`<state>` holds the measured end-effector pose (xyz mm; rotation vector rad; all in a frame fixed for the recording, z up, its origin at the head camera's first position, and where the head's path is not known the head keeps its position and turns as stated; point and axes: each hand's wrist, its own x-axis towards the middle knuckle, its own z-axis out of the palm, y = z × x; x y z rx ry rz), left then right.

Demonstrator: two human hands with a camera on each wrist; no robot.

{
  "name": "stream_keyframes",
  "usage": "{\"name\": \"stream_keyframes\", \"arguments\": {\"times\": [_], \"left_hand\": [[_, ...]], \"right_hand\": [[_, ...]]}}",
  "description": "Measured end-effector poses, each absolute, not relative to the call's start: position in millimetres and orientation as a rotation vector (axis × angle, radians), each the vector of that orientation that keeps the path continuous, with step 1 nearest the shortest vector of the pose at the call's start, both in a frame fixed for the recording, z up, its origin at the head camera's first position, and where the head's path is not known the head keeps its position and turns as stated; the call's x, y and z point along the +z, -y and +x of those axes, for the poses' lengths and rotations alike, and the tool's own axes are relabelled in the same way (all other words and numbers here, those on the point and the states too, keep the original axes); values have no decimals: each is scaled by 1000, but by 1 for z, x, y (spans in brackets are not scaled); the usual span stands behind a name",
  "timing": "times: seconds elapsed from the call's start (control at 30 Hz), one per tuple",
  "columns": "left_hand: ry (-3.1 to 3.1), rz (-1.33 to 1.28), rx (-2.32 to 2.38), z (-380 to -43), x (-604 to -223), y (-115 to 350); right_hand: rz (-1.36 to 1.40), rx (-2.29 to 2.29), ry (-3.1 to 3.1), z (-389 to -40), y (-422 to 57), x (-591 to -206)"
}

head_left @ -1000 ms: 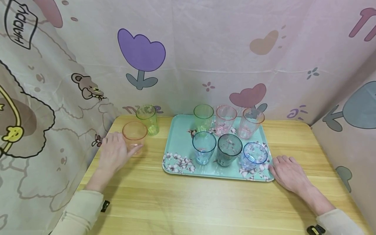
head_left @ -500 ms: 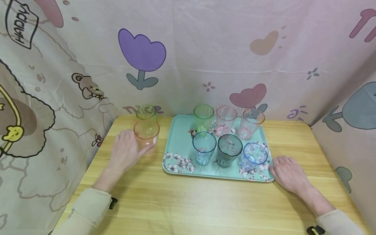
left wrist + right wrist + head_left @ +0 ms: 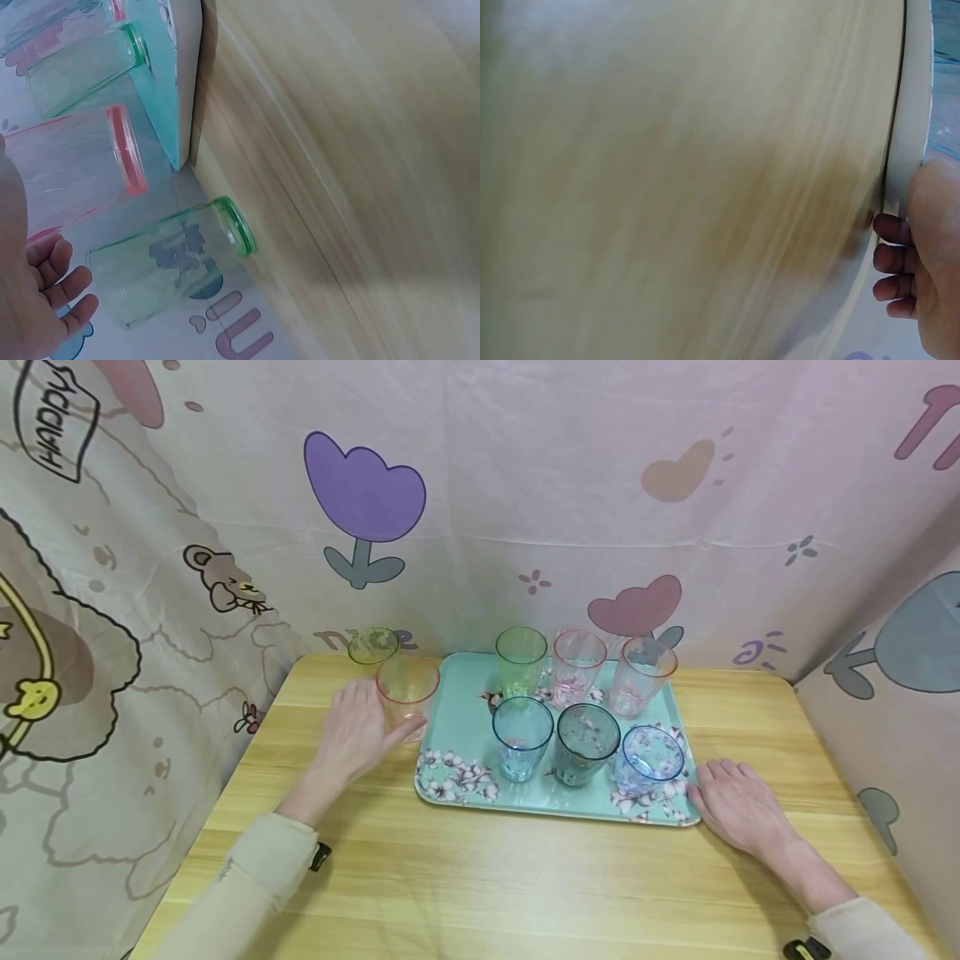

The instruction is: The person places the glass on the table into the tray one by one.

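My left hand (image 3: 351,732) grips an orange-rimmed clear glass (image 3: 407,689) by its side, thumb in front and fingers around the left. In the left wrist view this glass (image 3: 75,169) is held above the table, its base free, near the tray's left edge. Behind it stands a green glass (image 3: 372,647), partly hidden in the head view and plain in the left wrist view. My right hand (image 3: 738,802) rests on the table at the front right corner of the mint-green floral tray (image 3: 457,718). Its thumb touches the rim; the other fingers lie loosely bent.
Several glasses stand on the tray: a green one (image 3: 521,662), two pink ones (image 3: 577,664) at the back, then a light blue (image 3: 521,739), a dark grey (image 3: 587,743) and a short blue one (image 3: 648,760) in front. A patterned cloth (image 3: 480,527) hangs behind the wooden table (image 3: 525,885).
My left hand has carried the orange-rimmed glass rightward, from the table's left side to the tray's left edge, in front of the green glass. The right hand and tray have stayed put.
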<state>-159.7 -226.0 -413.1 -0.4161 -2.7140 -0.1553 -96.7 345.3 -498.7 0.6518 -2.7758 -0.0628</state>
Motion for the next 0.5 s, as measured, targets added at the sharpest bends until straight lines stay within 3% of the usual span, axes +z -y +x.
{"name": "stream_keyframes", "arguments": {"times": [0.5], "left_hand": [[2727, -417, -322, -194, -427, 202]], "right_hand": [[664, -73, 2755, -97, -346, -501]]}}
